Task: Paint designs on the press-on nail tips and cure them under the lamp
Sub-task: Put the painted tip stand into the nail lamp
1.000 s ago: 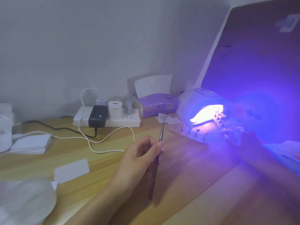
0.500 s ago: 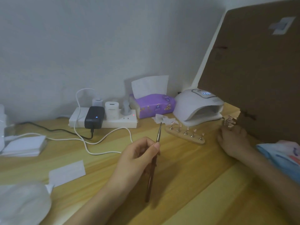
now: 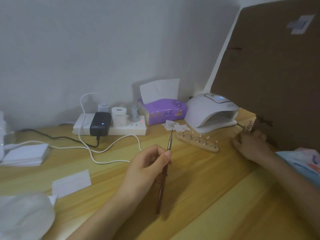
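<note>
My left hand [image 3: 145, 163] pinches a thin brown nail brush [image 3: 169, 139] at mid-desk, its tip pointing up toward the back. Just beyond the tip lies a wooden stand [image 3: 197, 142] with several nail tips on small metal posts. Behind it the white curing lamp [image 3: 207, 110] is dark inside, with only its display lit. My right hand [image 3: 249, 144] is at the lamp's right side, fingers curled on a second stand of nail tips [image 3: 249, 126], which it mostly hides.
A big cardboard sheet [image 3: 268, 75] leans on the wall at the right. A purple tissue pack [image 3: 162, 111] and a power strip [image 3: 121, 130] with trailing cables stand at the back. White paper cards [image 3: 71, 183], a paper stack [image 3: 26, 154] and a white pad [image 3: 22, 217] lie left.
The lamp's violet light has gone out. My right hand drew the second stand out from the lamp's mouth to its right side. My left hand with the brush barely moved.
</note>
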The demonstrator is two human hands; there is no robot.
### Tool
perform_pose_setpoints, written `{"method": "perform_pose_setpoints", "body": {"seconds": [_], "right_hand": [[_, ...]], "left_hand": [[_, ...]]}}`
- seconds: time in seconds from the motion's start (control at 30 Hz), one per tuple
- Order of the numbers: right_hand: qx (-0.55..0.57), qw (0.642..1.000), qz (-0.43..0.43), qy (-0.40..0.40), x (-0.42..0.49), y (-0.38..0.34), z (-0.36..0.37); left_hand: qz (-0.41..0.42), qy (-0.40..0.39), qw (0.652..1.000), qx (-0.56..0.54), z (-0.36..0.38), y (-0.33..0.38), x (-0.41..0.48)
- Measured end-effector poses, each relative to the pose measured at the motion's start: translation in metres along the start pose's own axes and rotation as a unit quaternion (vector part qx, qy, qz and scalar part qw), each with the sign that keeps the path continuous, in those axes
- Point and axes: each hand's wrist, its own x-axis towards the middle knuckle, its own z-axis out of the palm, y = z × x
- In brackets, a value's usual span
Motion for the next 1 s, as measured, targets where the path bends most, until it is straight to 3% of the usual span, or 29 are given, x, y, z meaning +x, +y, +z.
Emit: {"method": "perform_pose_setpoints", "body": {"seconds": [0.23,0.47,0.73,0.83,0.9,1.0], "right_hand": [[0.055,0.997,-0.047,0.041,0.005,-0.001,0.006],[0.047,0.981,-0.171,0.085,-0.001,0.016,0.011],[0.07,0.995,-0.044,0.063,0.029,0.015,0.004],[0.201,0.963,-0.159,0.085,0.016,0.011,0.003],[0.304,0.924,-0.231,-0.014,-0.002,0.006,-0.004],[0.3,0.894,-0.291,-0.163,-0.025,-0.004,-0.01]], "left_hand": [[-0.008,0.003,1.0,-0.003,-0.001,0.0,-0.001],[-0.002,0.001,1.0,0.002,0.0,0.0,-0.001],[-0.003,-0.006,1.0,0.005,-0.002,0.001,-0.002],[-0.008,-0.008,1.0,0.0,-0.002,0.0,-0.001],[-0.005,-0.01,1.0,0.001,-0.002,0.0,-0.001],[0.0,-0.011,1.0,0.004,-0.002,0.0,-0.001]]}}
